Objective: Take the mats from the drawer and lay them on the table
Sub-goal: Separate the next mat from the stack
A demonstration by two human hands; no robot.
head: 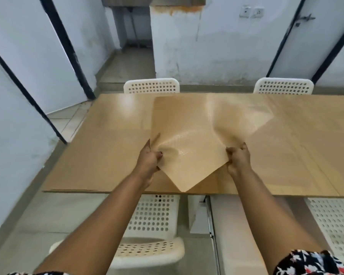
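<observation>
While apparently off the table (pixel 107 135), mat (pixel 197 135) in both hands' grip.

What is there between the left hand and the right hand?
In the head view, the tan mat spans between the left hand and right hand; both pinch it above the table.

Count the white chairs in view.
4. Two beyond the table: far left and far right. Two on the near side: one under the left arm, one at the right edge. Others may be hidden.
</observation>
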